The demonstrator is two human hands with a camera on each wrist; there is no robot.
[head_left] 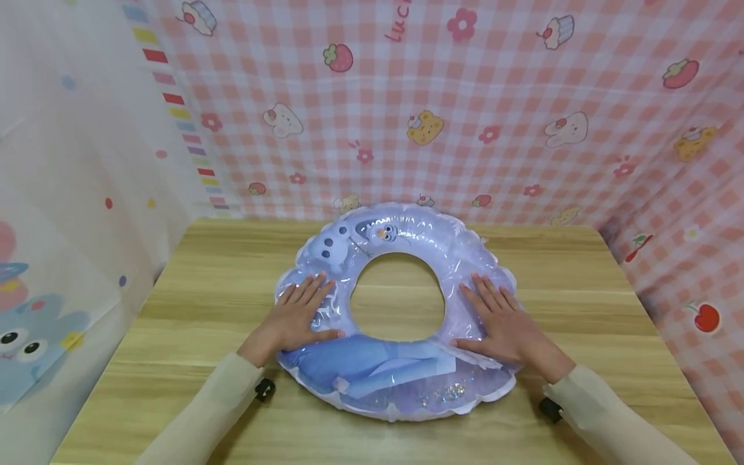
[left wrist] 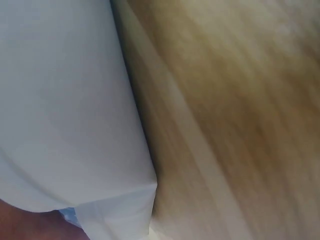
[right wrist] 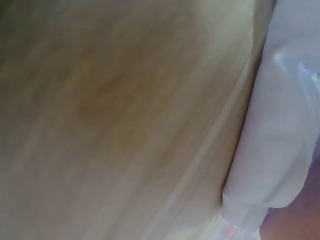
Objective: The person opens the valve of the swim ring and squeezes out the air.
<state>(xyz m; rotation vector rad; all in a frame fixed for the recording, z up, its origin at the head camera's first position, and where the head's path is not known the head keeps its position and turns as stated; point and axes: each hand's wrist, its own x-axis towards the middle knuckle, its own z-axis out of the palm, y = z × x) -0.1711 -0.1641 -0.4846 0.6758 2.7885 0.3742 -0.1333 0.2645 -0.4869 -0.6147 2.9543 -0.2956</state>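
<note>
A pink gingham curtain (head_left: 383, 84) printed with strawberries, cupcakes and bears is hanging behind a wood-grain surface (head_left: 192, 297), while a pale, spotted cloth (head_left: 87, 129) is covering the left side. At the middle of the surface an inflated swim ring (head_left: 383, 368) is lying flat, its far rim almost reaching the curtain and bare wood showing through its hole. A person in cream sleeves is resting both hands on it: the left hand (head_left: 299, 316) is spreading over the ring's left side, the right hand (head_left: 502, 326) over its right, both with fingers extended and thumbs pointing inward, neither one gripping anything. A small black object (head_left: 265, 389) is sitting by the left cuff, another (head_left: 551, 410) by the right. The ring's clear top is showing a snowman, a blue-clad figure and a patch of glitter (head_left: 450, 392); its puckered seam is running around the outer edge, and the wrist views are catching its pale side wall meeting the wood. By its look, the ring is probably weighing little, giving softly under pressure and sliding easily, its glossy film risking punctures; opposite sides of the tube, thumbs inside the hole, are offering the likeliest hold.
</note>
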